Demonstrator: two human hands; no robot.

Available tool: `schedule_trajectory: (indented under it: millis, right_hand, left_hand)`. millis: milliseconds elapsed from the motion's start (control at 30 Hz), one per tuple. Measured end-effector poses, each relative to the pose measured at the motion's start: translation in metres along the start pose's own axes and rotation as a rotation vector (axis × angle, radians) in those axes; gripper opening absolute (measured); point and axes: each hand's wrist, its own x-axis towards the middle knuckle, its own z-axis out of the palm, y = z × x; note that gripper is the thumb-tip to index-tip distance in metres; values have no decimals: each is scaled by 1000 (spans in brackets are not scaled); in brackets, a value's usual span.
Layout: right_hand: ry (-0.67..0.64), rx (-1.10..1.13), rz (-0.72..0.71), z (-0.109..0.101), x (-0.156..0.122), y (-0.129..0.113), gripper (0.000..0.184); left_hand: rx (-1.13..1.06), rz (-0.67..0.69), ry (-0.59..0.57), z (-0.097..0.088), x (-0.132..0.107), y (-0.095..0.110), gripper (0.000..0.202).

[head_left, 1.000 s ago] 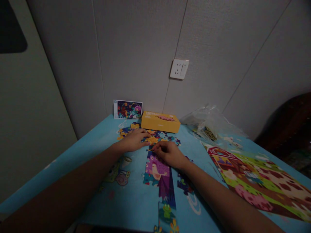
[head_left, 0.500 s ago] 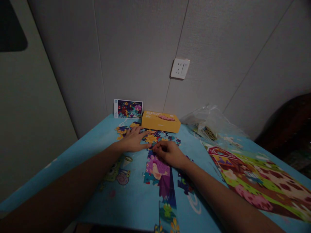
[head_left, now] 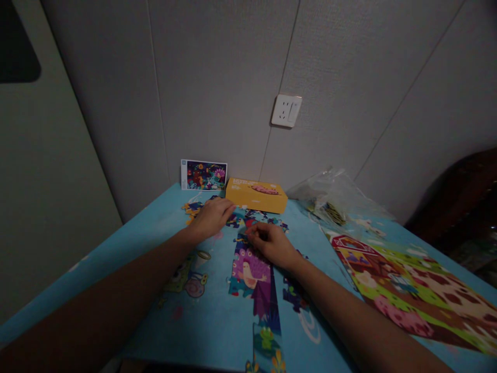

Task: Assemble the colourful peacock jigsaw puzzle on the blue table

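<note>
A joined strip of jigsaw puzzle, with a pink-purple creature and a green frog, runs down the blue table. At its top end my right hand is closed, thumb and fingertips pinched on a puzzle piece with red on it, partly covered by the fingers. My left hand lies over loose pieces left of the strip, its fingers curled together; what is under them is hidden. Loose yellow and dark pieces show beside the left hand. More dark blue pieces lie beyond the right hand.
A yellow box and a picture card stand against the wall. A clear plastic bag lies behind a farm-scene puzzle on the right. Joined dark pieces lie under my right forearm.
My left hand has drawn back slightly and curled its spread fingers. Yellow pieces between the hands are gone from there, and dark pieces show. My right hand has hardly moved.
</note>
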Motion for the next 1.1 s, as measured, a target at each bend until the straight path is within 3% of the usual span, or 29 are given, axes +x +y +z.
schedule_trajectory:
  millis: [100, 300, 433, 533, 667, 833, 1100]
  right_hand:
    - [105, 19, 7, -1, 1, 2, 25]
    - [167, -62, -36, -4, -2, -4, 35]
    - [214, -132, -15, -6, -2, -6, 37]
    - [262, -145, 15, -8, -1, -4, 37]
    - [286, -149, 33, -9, 0, -1, 36]
    - [260, -144, 51, -8, -1, -4, 33]
    - [233, -159, 51, -7, -1, -3, 24]
  left_hand:
    - [-159, -40, 116, -5, -2, 8, 32]
    - [-444, -4, -100, -3, -9, 25, 34]
    - [-354, 49, -182, -4, -8, 23, 35]
    - [-244, 156, -307, -8, -10, 18, 30]
    - [-161, 190, -421, -10, -13, 16, 32]
    - [-220, 158, -431, -8, -11, 17, 14]
    - [-206, 116, -426, -12, -11, 20, 15]
